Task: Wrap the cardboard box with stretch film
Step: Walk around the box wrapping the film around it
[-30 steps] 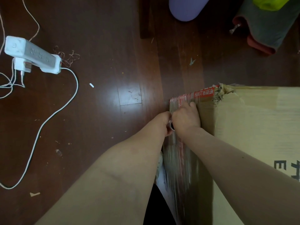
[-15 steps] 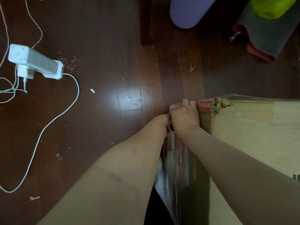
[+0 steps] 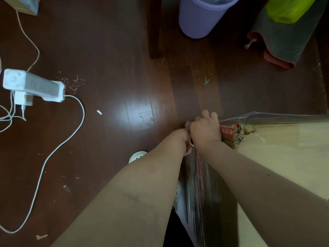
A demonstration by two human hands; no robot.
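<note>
Much of the work is concealed. The film roll [image 3: 192, 142] shows only as a dark ring of core with a pale rim, squeezed between two hands just right of centre, and the rest of it is covered by them. The left hand [image 3: 185, 139] is mostly hidden behind its own wrist and the right hand [image 3: 206, 131]; the few fingers that show curl under the ring, gripping it. The right hand is clenched round the roll, knuckles up, pressed against the torn top corner [image 3: 240, 134] of the one cardboard box [image 3: 284, 157]. The box fills the frame from 3 to 5 o'clock and is cut off by the right edge. Stretch film [image 3: 204, 184] clings to the box's left side and runs down toward 6 o'clock (glossy and streaked, so the red print beneath is unreadable). A second span of film stretches along the box's far edge toward 3 o'clock. Two bare forearms enter from the bottom. Two white perforated shoes are partly covered by the left forearm, one [image 3: 138, 155] at 7 o'clock and the other [image 3: 177, 193] near 6. On the dark wooden floor [image 3: 106, 50] at 9 o'clock lies one white power strip [image 3: 32, 86] with one plug adapter [image 3: 23, 100], and its cable [image 3: 53, 157] loops toward 8. One purple bin [image 3: 204, 15] at 1 o'clock and one grey-and-red cloth bundle [image 3: 284, 32] at 2 are both cut off by the top edge.
</note>
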